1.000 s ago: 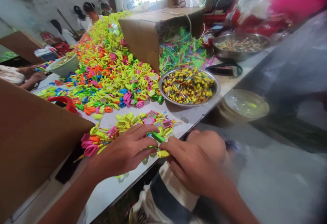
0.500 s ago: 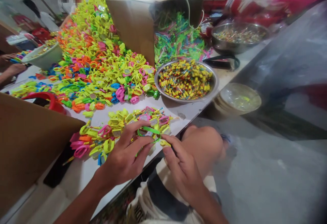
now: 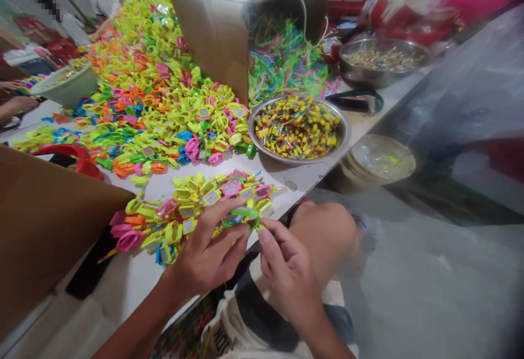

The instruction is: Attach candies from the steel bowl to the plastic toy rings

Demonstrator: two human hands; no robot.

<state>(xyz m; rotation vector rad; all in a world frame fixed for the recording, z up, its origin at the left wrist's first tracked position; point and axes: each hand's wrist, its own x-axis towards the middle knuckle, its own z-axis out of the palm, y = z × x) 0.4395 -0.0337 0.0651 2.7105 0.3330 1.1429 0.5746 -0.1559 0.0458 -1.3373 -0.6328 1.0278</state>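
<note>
A green toy watch band is held between my two hands, above the table's front edge. My left hand grips its left side with fingers and thumb. At its right end, my right hand pinches with thumb and forefinger; whatever small part lies between those fingertips is mostly hidden. Just behind and left of my hands lies a small pile of yellow, pink and orange toy watches. Beyond it stands a metal bowl filled with small yellow pieces.
A large heap of toy watches covers the table's far left. An open cardboard box holds green strips. A cardboard panel and red basket are at left. Another metal bowl stands back right. People's hands show at far left.
My right thumb and forefinger have closed in on the band's right end, and the yellow piece near them is now mostly hidden. The band has turned slightly.
</note>
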